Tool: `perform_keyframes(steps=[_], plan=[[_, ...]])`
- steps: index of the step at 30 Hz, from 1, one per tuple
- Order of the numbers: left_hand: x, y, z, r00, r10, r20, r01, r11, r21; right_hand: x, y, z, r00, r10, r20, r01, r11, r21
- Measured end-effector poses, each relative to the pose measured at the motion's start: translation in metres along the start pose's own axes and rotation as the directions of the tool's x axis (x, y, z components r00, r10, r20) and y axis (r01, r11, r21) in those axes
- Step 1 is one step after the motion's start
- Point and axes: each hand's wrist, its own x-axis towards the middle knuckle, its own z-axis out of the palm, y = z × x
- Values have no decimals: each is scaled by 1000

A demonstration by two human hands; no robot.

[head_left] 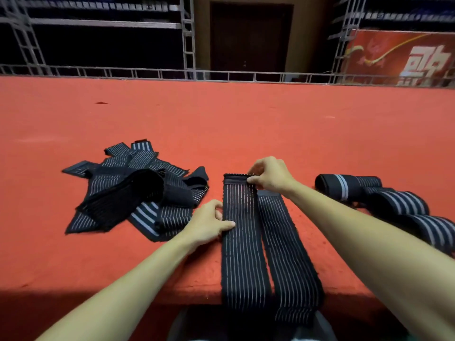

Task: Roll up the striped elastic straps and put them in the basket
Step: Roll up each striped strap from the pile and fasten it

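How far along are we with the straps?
Done: about three rolled straps lie at the right of the red table. In hand: the right hand pinches the far end of a flat strap, the left hand holds its edge; rolling has barely begun. Left: the loose pile at the left. No basket is in view, so none looks binned.

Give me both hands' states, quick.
Left hand: pinches the striped strap at its left edge.
Right hand: pinches the same strap's far end.

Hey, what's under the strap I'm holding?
The strap lies on the red table, its near end hanging off the edge. Anything beneath it is covered; the right hand hides its far corner.
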Motion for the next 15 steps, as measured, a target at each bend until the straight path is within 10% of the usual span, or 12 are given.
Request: perform_keyframes(steps=[9, 15], plan=[[15, -9, 24, 942, 291, -166, -227, 919, 321, 40, 41, 54, 995, 64, 70, -62, 998, -27], [32, 7, 43, 930, 367, -21, -349, 899, 265, 34, 73, 42, 991, 49, -121, -56, 997, -58]])
